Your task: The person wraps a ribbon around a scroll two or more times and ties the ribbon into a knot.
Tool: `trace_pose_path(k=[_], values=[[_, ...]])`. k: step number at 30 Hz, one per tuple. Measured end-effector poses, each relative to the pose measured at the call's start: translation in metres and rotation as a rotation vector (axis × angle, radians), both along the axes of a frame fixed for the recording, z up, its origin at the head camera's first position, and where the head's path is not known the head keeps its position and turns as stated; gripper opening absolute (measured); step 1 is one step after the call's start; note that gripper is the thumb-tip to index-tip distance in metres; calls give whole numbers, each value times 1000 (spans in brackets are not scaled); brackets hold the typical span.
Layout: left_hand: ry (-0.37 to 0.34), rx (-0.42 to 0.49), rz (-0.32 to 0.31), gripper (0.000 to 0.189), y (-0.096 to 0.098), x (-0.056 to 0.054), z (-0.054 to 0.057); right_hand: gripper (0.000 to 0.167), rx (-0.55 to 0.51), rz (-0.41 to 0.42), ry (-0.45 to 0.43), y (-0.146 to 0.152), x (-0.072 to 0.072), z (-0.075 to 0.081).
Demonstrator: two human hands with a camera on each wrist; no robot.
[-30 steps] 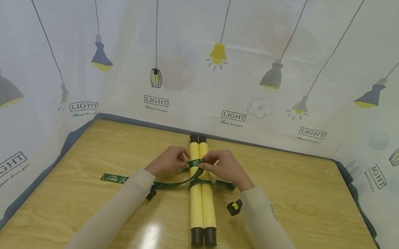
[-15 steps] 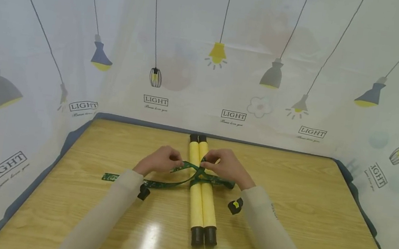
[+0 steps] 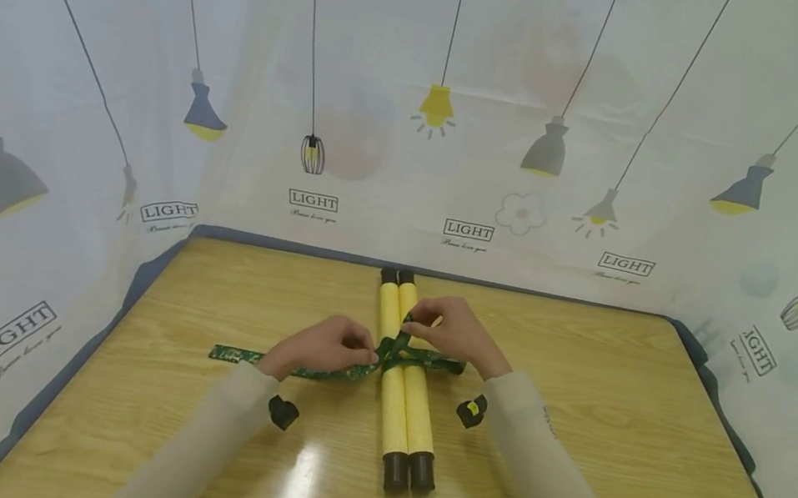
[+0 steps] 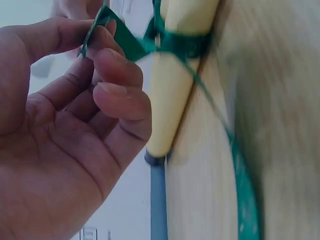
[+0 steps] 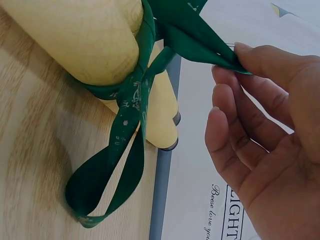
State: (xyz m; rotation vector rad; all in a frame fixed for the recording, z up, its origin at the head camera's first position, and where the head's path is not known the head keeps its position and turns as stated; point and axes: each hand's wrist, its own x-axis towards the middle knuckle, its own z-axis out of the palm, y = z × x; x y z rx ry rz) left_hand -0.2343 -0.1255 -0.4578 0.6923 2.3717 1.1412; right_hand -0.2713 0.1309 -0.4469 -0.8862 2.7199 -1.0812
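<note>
From my seat I see both forearms reaching in from the near edge of the table [image 3: 571,440], converging on the two yellow rolls [image 3: 402,384] that lie side by side along the middle, running from the far edge toward the near one. My left hand [image 3: 321,346] sits low just left of the rolls, thumb and forefinger pinching the green ribbon [image 3: 322,372], the other fingers loosely curled beneath. My right hand [image 3: 452,332] hovers over the rolls, its thumb and forefinger nipping the ribbon's other strand while the remaining fingers hang relaxed. The ribbon is wrapped around both rolls at mid-length, crossed on top, one tail trailing toward the left edge and a loop lying to the right. The tabletop is glossy wood grain, walled by white curtain [image 3: 416,117] printed with hanging lamps
</note>
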Motion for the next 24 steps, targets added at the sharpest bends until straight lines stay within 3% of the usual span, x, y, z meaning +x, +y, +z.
trace_pose_path(k=[9,16,20,24], values=[[11,87,-78,18,32,23,-6,9,-14,-13,-12,-3,1,1],[99,108,-97,16,62,38,-7,10,-39,15,5,-2,3,0],[197,77,-82,16,80,43,-9,9,-39,23,27,-2,1,-1],[276,-38,-49,16,94,50,-8,9,-44,32,39,-3,2,1]])
